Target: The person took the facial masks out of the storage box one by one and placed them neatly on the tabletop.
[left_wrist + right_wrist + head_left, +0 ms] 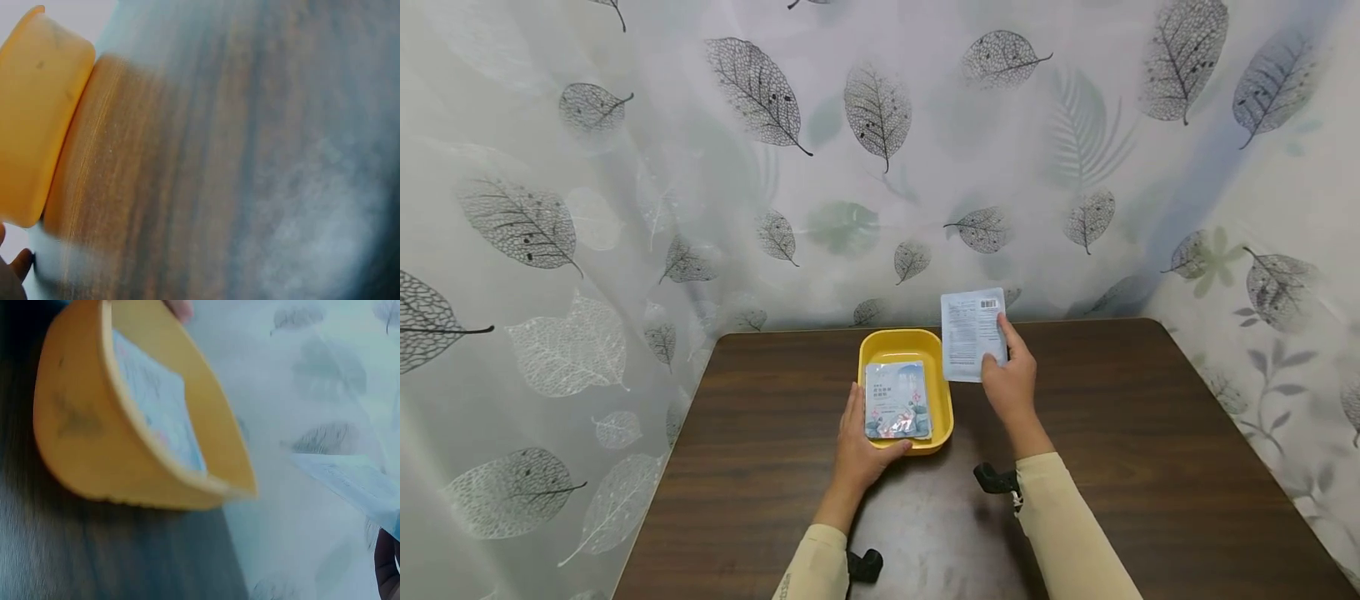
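Note:
A yellow plastic tub (940, 417) stands on the dark wooden table, with a flat sachet (897, 400) lying inside, its pale blue front printed with pink flowers. My left hand (859, 446) rests against the tub's near left corner, fingers straight along the side and thumb stretched along the front rim. Over the tub's right edge, my right hand (1011, 383) pinches a second pale blue sachet (972, 333), held up with small print and a barcode showing. The right wrist view shows this held sachet (356, 481) apart from the tub (75, 425).
The brown table (1120, 400) reaches back to a curtain (880, 192) with a leaf pattern, which also hangs along both sides. Black wrist mounts (996, 479) sit at both sleeves.

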{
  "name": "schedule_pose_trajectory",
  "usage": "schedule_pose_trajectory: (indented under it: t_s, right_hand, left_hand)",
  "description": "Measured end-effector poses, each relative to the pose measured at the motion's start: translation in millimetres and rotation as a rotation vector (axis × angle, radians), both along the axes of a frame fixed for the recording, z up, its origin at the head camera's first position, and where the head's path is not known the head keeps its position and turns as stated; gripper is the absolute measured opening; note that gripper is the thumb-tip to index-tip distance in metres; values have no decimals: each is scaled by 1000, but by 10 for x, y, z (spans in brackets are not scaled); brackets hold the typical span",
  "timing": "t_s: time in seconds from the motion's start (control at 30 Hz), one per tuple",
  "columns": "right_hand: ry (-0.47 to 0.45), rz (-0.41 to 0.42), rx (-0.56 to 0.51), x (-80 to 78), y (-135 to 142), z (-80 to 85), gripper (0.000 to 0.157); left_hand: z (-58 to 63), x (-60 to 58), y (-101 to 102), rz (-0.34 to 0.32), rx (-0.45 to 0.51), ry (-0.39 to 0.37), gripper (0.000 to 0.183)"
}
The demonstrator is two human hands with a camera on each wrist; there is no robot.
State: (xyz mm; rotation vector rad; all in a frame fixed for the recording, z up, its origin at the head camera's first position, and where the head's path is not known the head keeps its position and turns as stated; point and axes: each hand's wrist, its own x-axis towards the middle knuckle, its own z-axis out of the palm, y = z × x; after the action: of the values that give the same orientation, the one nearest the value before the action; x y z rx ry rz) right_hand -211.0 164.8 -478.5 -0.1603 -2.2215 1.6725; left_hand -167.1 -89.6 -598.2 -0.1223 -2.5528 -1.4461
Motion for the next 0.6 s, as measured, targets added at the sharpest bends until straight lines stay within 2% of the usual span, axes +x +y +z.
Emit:
schedule_pose_trajectory:
  t_s: [0.23, 0.43, 0.6]
  right_hand:
    - [-147, -48, 24, -79, 294, -423, 76]
    - [-294, 9, 79, -64, 349, -793, 75]
    - [-339, 24, 161, -81, 341, -990, 73]
  left_hand:
    - [-22, 9, -1, 2, 1, -3, 129]
    - [-24, 9, -1, 7, -4, -1, 129]
    - [-12, -8, 6, 8, -6, 12, 130]
